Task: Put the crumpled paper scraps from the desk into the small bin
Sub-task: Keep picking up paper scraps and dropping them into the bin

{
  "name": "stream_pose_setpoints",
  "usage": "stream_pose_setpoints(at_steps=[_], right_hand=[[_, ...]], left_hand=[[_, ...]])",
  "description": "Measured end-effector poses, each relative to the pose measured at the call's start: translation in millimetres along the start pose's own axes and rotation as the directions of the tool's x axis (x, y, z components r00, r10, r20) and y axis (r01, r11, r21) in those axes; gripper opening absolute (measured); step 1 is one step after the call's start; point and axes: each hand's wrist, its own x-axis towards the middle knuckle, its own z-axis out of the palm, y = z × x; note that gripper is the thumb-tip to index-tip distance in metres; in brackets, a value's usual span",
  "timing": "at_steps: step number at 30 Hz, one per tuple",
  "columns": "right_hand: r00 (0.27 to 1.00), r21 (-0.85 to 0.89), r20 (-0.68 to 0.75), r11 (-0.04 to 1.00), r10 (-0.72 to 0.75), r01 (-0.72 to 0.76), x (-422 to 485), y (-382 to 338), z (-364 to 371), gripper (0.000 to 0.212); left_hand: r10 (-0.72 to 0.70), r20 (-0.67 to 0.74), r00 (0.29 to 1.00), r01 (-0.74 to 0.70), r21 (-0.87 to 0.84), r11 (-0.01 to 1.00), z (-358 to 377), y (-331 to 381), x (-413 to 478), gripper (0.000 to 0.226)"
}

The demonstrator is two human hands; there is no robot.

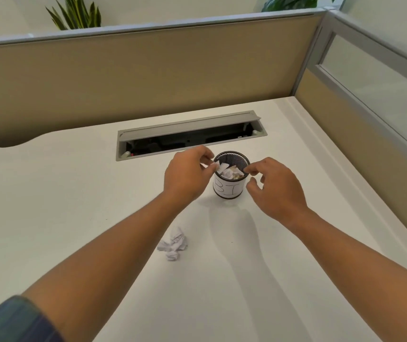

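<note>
The small bin point(227, 191), a black mesh cup with a white paper label, stands on the white desk point(74, 206) and holds several crumpled scraps. My left hand point(187, 176) is at the bin's left rim, pinching a white paper scrap point(216, 166) over the opening. From the right, my right hand point(274, 191) reaches the bin, with its forefinger on the rim and its thumb against the side. A clump of crumpled paper scraps point(174, 244) lies on the desk nearer to me, beside my left forearm.
An open grey cable tray point(190, 134) is cut into the desk just behind the bin. Beige partition walls point(148, 77) close the desk at the back and right. Plants point(76, 14) show above the partition.
</note>
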Motion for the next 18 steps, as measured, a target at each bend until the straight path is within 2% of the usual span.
stream_pose_setpoints(at_steps=[3, 8, 13, 18], right_hand=[[1.0, 0.001, 0.015, 1.0, 0.008, -0.008, -7.5, -1.3, -0.8, 0.022], [0.998, 0.039, 0.056, 0.998, 0.041, -0.043, -16.5, -5.4, -4.0, 0.035], [0.995, 0.112, 0.082, 0.991, 0.062, -0.071, -36.1, -17.5, 3.8, 0.034], [0.968, 0.119, 0.252, 0.992, 0.0, -0.031, -69.2, -46.3, 35.0, 0.022]], left_hand=[[-0.004, 0.021, 1.0, 0.004, 0.008, 1.0, 12.3, 8.3, 12.2, 0.024], [-0.068, 0.039, 0.997, 0.068, -0.003, 0.998, 13.3, -0.4, 8.4, 0.043], [-0.173, 0.01, 0.985, 0.173, 0.019, 0.985, -16.0, -40.2, -39.6, 0.036], [-0.303, 0.039, 0.952, 0.305, -0.069, 0.95, -45.6, -83.9, -119.8, 0.021]])
